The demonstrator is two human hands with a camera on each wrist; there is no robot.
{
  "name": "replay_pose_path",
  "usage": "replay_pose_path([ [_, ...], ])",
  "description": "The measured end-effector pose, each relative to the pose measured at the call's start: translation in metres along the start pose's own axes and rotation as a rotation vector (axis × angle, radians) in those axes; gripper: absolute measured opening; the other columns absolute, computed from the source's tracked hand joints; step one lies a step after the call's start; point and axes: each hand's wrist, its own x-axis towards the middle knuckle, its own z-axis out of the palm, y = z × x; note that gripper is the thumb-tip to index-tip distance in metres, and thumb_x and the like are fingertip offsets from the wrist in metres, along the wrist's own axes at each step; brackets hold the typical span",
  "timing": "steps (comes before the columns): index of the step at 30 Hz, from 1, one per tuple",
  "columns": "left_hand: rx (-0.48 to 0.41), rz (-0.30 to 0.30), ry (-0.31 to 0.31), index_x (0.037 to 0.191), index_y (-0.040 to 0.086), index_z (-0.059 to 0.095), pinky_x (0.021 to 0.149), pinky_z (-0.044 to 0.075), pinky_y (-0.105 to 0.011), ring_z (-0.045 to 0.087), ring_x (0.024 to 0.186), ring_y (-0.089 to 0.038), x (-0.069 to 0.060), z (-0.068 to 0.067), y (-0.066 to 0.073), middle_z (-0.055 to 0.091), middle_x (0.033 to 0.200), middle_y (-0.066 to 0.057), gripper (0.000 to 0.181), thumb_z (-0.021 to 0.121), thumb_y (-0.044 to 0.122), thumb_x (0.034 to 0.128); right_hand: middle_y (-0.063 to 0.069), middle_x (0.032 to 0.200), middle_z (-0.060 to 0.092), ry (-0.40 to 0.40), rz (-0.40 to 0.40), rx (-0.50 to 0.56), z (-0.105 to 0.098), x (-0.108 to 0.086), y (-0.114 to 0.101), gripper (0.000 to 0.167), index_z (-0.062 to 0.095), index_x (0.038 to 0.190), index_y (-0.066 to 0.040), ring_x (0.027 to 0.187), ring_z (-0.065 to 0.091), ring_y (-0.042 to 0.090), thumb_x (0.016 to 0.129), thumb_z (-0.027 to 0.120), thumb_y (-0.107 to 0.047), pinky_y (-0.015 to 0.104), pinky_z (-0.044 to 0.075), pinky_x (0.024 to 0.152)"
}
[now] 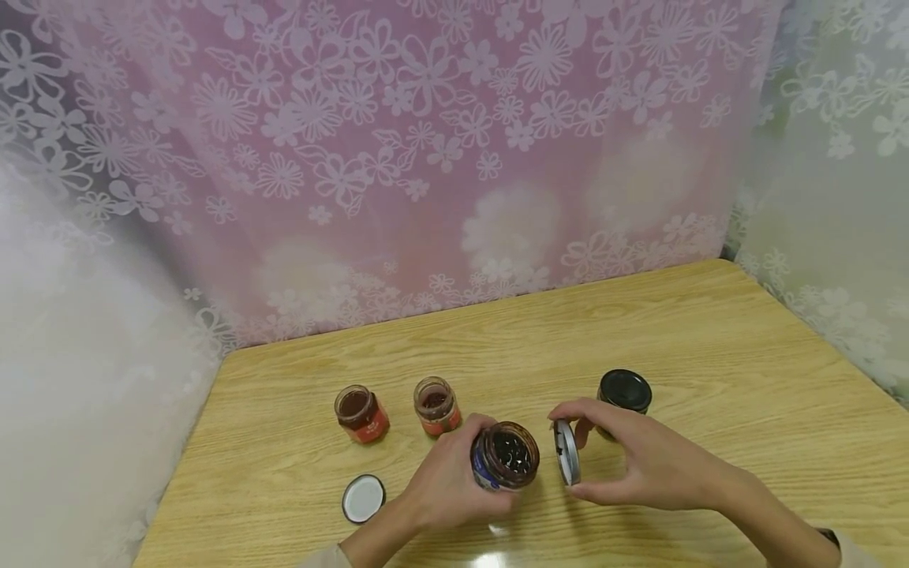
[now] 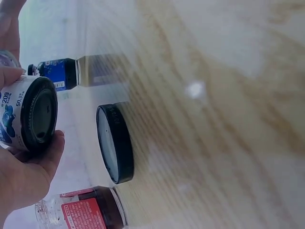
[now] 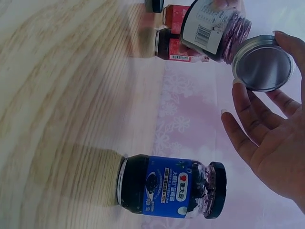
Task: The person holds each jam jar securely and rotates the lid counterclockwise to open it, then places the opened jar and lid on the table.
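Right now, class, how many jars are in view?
4: a first open jar at left, a second open jar beside it, a third open jar in the left hand, a lidded jar behind the right hand.

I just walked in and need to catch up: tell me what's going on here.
A person is busy with jars. The left grip holds an open blue jar off the table, and the right grip pinches a lid by its edge, beside the jar's mouth but apart from it. The left red jar and right red jar stand open. A loose lid lies nearby; beyond the right grip stands a capped jar.
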Motion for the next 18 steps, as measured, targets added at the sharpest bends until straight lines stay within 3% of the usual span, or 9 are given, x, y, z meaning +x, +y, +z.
replay_pose_path([
  [8, -0.012, -0.017, 0.027, 0.123, 0.020, 0.050, 0.078, 0.048, -0.027, 0.057, 0.088, -0.005, 0.013, 0.001, 0.003, 0.059, 0.100, 0.011, 0.066, 0.080, 0.037, 0.0667, -0.019, 0.112, 0.054, 0.007, 0.006, -0.020, -0.002, -0.005, 0.003, 0.064, 0.045, 0.134, -0.031, 0.092, 0.054, 0.002, 0.079, 0.078, -0.040, 0.027, 0.048, 0.075],
  [13, -0.030, -0.067, 0.051, 0.124, 0.019, 0.051, 0.076, 0.048, -0.027, 0.058, 0.086, -0.004, 0.021, 0.007, 0.004, 0.060, 0.100, 0.011, 0.066, 0.079, 0.038, 0.0683, -0.017, 0.112, 0.055, 0.009, -0.007, -0.020, -0.001, -0.007, 0.005, 0.063, 0.045, 0.134, -0.030, 0.091, 0.054, 0.002, 0.081, 0.076, -0.042, 0.027, 0.048, 0.075],
  [18, -0.035, -0.064, 0.075, 0.125, 0.016, 0.050, 0.077, 0.049, -0.027, 0.059, 0.089, -0.006, 0.029, 0.014, 0.002, 0.060, 0.103, 0.007, 0.065, 0.080, 0.036, 0.0703, -0.017, 0.113, 0.055, 0.004, -0.006, -0.009, 0.000, -0.008, 0.006, 0.063, 0.045, 0.135, -0.030, 0.091, 0.054, 0.002, 0.081, 0.075, -0.042, 0.027, 0.048, 0.074],
])
